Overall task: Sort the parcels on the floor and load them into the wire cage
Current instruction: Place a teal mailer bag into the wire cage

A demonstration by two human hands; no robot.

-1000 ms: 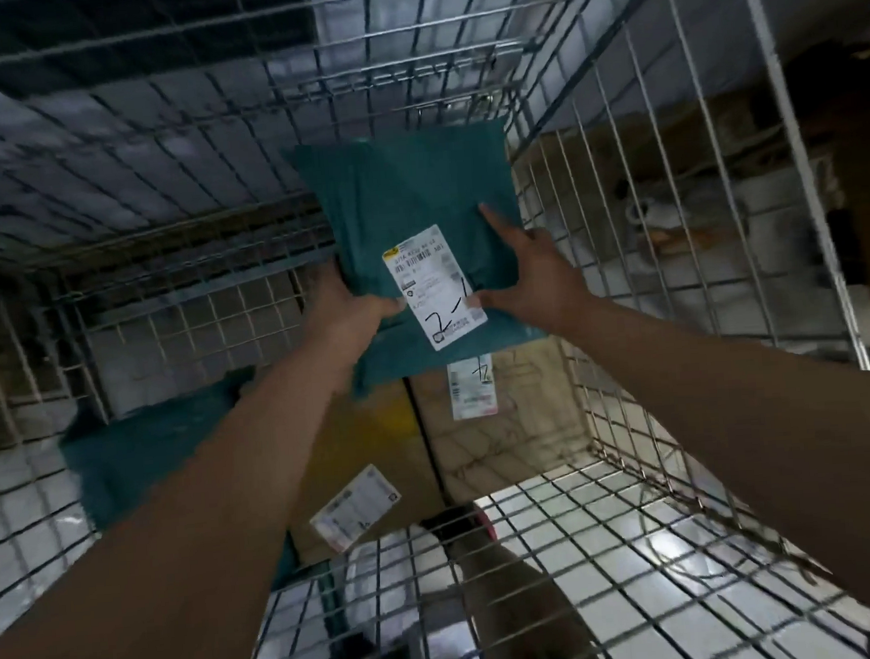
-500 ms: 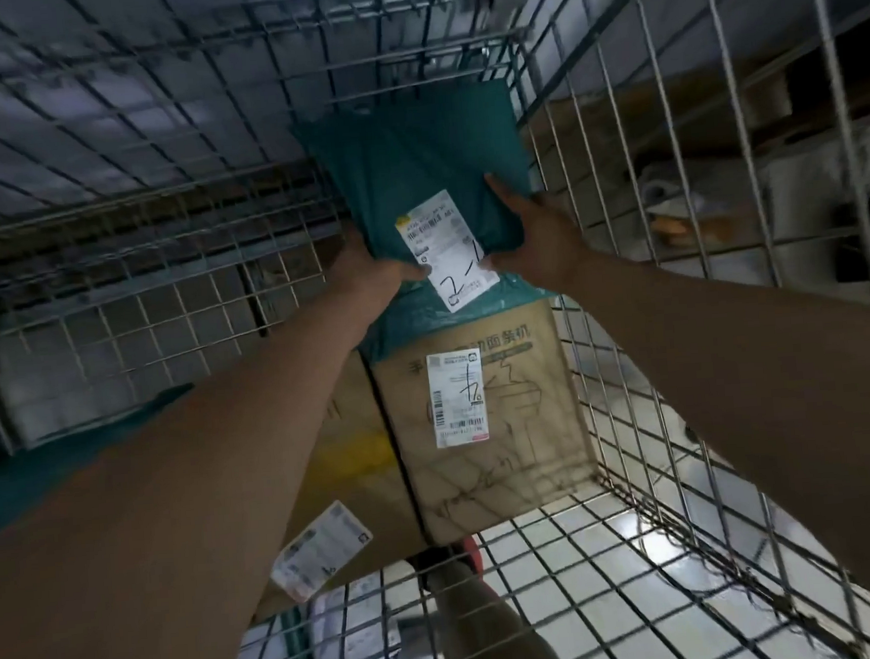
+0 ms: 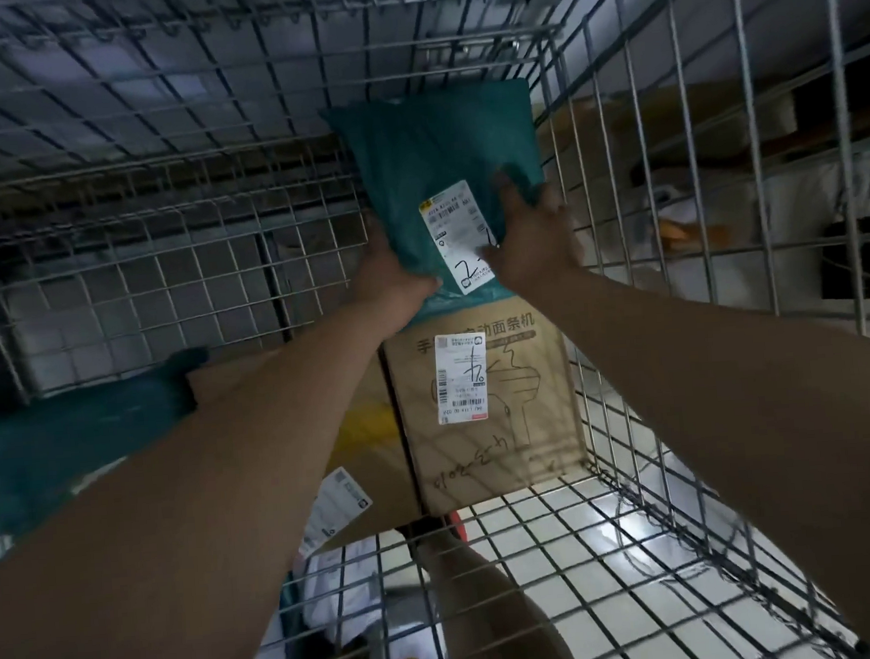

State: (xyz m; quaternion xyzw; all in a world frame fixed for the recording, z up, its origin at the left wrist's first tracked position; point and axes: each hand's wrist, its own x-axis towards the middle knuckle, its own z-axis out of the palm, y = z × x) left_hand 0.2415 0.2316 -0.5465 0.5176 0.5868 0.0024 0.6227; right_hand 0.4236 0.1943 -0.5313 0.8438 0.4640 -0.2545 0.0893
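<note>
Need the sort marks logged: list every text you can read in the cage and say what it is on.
"2" and a stroke, handwritten on the mailer's label; the right hand covers part of it.
"动面条机", after "手", printed on the box; the mailer hides the characters between.
On the box label: handwritten mark unclear, print too small.
The scrawl low on the box: illegible.
The lower label: too blurred.

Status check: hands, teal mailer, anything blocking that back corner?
Left hand and right hand both grip the teal mailer. Mailer upright at the wire cage's far right corner, above the cardboard box. Nothing seen in the way.
</note>
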